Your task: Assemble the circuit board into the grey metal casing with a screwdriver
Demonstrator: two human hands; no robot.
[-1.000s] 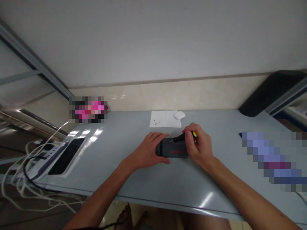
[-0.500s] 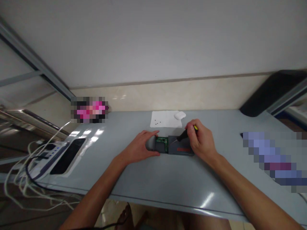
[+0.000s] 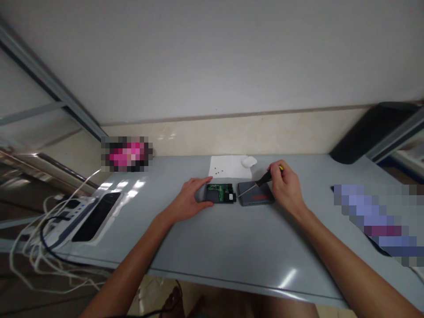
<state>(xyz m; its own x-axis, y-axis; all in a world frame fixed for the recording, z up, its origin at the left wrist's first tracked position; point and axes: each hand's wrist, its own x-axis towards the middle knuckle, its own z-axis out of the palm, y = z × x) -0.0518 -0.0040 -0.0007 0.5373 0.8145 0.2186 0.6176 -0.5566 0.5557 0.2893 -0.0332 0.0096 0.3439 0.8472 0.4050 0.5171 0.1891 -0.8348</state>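
Note:
My left hand (image 3: 188, 201) grips the rounded grey end of a device (image 3: 212, 195), thumb and fingers on its two long sides; a green circuit board (image 3: 225, 188) lies exposed in it. Just right of it, with a small gap, a grey cover (image 3: 256, 199) with red lettering rests on the table. My right hand (image 3: 287, 185) is closed round the black and yellow handle of a screwdriver (image 3: 264, 179), whose shaft slants down-left over the cover towards its left edge. Whether the tip touches the cover cannot be made out.
Behind the device lies white paper (image 3: 230, 165) with several tiny dark screws and a white object (image 3: 248, 162). A phone (image 3: 96, 217), power strip (image 3: 71, 216) and tangled cables are at the left. A black cylinder (image 3: 361, 132) leans at the back right; blurred items sit at both sides.
The device and the cover have come apart, baring more of the board and a black connector. My left hand has shifted left with the device; my right hand has moved right with the screwdriver.

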